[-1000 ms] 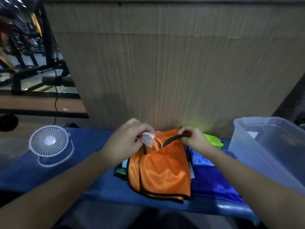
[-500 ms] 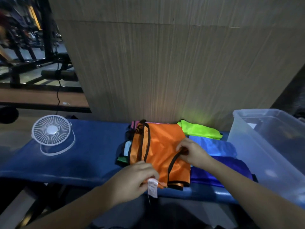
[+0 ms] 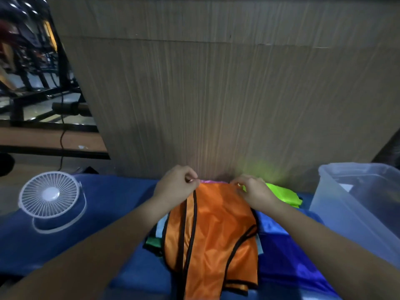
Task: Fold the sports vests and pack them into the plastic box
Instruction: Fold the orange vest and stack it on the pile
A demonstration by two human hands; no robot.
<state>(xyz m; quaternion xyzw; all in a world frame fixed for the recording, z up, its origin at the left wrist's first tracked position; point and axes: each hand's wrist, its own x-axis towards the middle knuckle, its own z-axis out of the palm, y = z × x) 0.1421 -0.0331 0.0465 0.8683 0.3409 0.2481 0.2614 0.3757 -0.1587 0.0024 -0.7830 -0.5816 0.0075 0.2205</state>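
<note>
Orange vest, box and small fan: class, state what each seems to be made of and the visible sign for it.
Orange vest: probably thin, glossy synthetic fabric with black trim; it shines and creases softly.
Plastic box: translucent, frosted-looking plastic; its inside shows dimly through the wall.
Fan: likely white plastic, with a thin-spoked grille and loop stand; metal cannot be ruled out.

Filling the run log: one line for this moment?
step: folding | hands: left, right pinch orange satin vest far edge | clear plastic box: unpacked

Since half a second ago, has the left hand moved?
Yes. The left hand has gone away from the person, from the bench's near edge to the orange vest's far edge, level with the white fan.
</note>
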